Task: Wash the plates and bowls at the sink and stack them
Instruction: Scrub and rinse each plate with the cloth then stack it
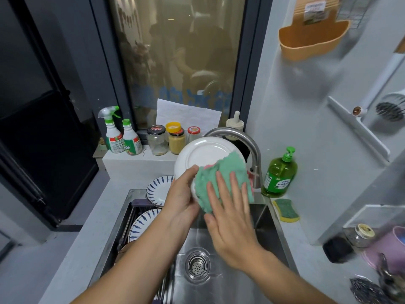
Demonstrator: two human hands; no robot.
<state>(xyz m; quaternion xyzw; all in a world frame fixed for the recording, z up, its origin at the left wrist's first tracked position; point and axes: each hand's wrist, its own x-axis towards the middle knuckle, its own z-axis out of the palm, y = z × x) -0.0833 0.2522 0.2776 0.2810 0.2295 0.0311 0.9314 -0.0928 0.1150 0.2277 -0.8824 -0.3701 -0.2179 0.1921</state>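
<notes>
My left grip (182, 200) is curled round the lower rim of the plate (201, 152), thumb over the edge. It holds the plate tilted up above the sink (230, 279), just under the tap (252, 148). My right grip (232, 216) is flat, fingers straight and spread, pressing the cloth (228, 170) against the side facing me. I judge the plate stiff, fairly light, breakable and likely slick when wet, so the rim with a hooked thumb is the place to hold it. The cloth is soft and should slide unless pressed flat. A blue-leaf plate (157, 189) lies on the bench behind the sink's left corner, and a second plate (142, 222) leans in the rack (128, 218). Soap (279, 174) and a sponge (286, 210) sit on the bench to the right.
</notes>
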